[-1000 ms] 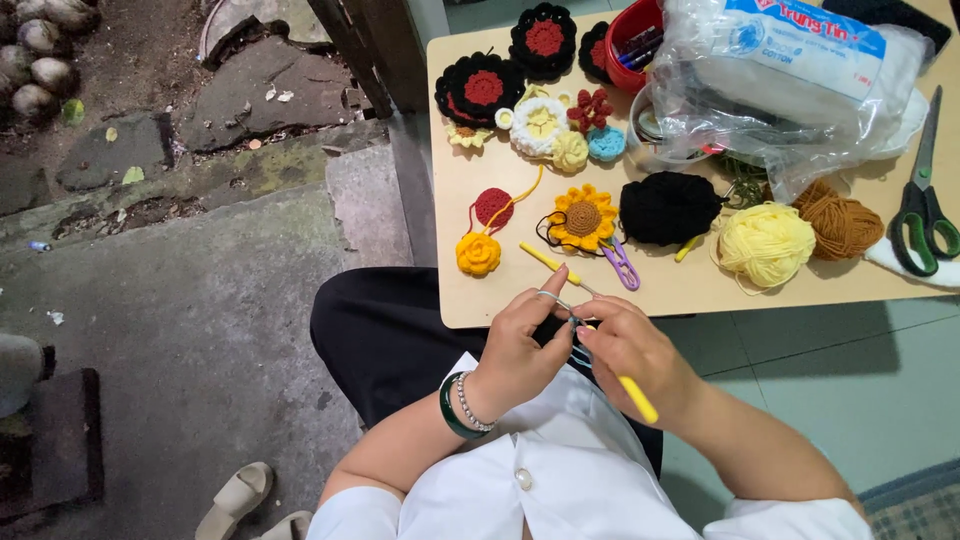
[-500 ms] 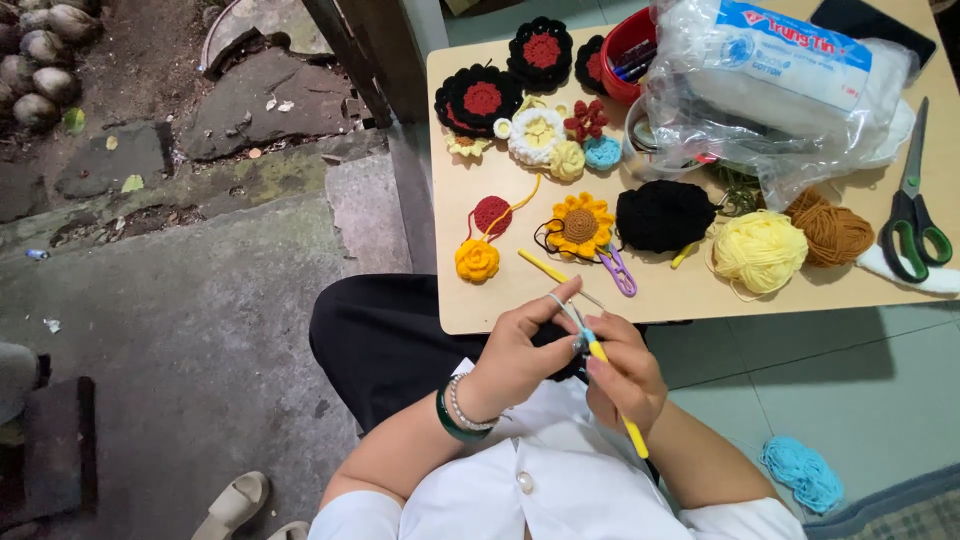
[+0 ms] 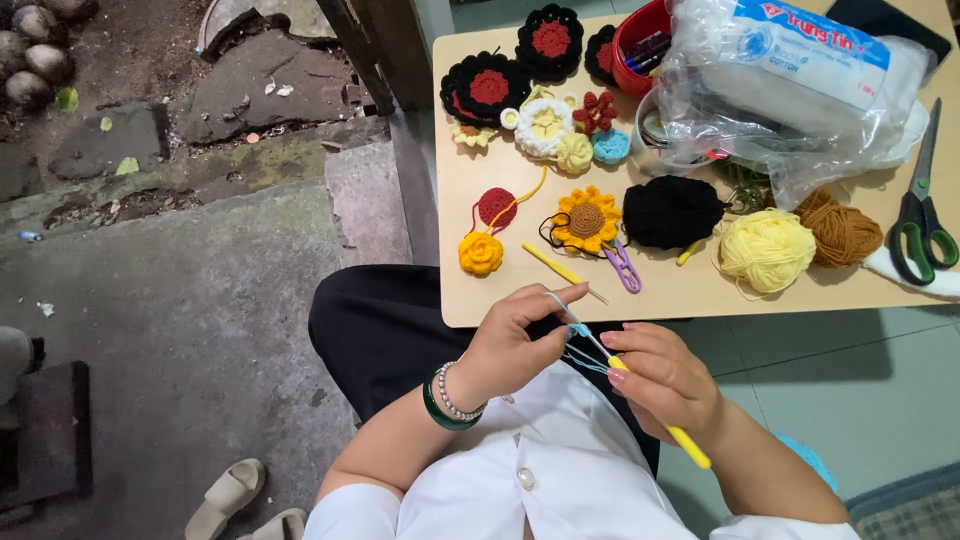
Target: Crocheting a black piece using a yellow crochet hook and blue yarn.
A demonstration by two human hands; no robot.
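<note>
My right hand [image 3: 665, 378] grips a yellow-handled crochet hook [image 3: 688, 445] whose metal tip reaches up to a small bit of light blue yarn [image 3: 579, 331]. My left hand [image 3: 515, 335] pinches that blue yarn between thumb and forefinger, with thin blue strands looped between both hands. Both hands hover over my lap, just below the near edge of the small tan table [image 3: 660, 290]. A green bangle and a bead bracelet [image 3: 447, 400] sit on my left wrist.
On the table lie a crocheted sunflower [image 3: 586, 220], black yarn [image 3: 670, 210], pale yellow yarn [image 3: 766, 248], brown yarn [image 3: 840, 228], a spare yellow hook [image 3: 556, 268], green-handled scissors [image 3: 922, 215], a plastic bag of stuffing [image 3: 800, 80], a red cup [image 3: 640, 40] and several crocheted flowers. Concrete floor and sandals [image 3: 235, 495] at left.
My hands have shifted slightly and the hook has moved through the blue loop; the view has tilted, hiding the blue yarn ball on the floor at right.
</note>
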